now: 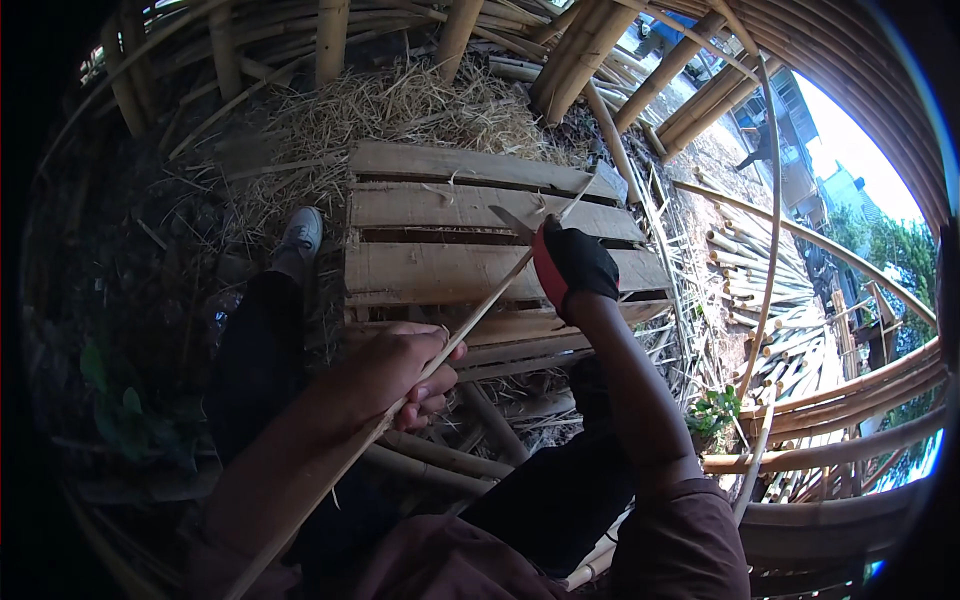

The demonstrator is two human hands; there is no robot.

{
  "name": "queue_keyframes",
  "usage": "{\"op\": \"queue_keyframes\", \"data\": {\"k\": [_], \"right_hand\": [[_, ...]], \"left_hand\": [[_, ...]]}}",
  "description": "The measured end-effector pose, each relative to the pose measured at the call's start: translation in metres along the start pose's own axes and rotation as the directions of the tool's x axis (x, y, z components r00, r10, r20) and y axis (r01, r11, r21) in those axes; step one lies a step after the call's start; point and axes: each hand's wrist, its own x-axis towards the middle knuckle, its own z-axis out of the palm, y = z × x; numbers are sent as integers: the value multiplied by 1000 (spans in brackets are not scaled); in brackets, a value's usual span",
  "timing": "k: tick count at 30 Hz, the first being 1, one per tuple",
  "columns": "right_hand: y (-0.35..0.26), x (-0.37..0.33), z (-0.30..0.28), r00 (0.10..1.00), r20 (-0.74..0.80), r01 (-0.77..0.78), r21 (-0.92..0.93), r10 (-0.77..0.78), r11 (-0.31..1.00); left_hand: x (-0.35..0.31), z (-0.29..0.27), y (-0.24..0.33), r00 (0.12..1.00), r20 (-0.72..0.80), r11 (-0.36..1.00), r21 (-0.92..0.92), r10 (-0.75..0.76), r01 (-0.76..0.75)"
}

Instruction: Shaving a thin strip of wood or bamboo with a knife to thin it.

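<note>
A long, thin bamboo strip runs slantwise from the lower left up across the wooden slatted bench. My left hand is bare and closed around the strip near its middle. Farther up, my right hand, in a black and red glove, grips a knife. Its blade points to the left over the slats, and its handle is hidden in the glove. The strip passes against the gloved hand, its far end showing beyond it. Curled shavings lie on the slats.
Straw and shavings cover the ground beyond the bench. Upright bamboo posts stand behind it. Many cut bamboo poles are piled at the right, past a bent bamboo rail. My shoe is left of the bench.
</note>
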Motion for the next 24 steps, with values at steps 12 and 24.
{"op": "queue_keyframes", "data": {"k": [12,24], "right_hand": [[31,4,0,996,-47,67,-78,-71,995],[10,-13,-27,999,26,-36,-88,39,995]], "left_hand": [[-5,-2,-4,1000,23,998,63,7,-8],[-14,-2,2,999,14,999,35,-31,31]]}}
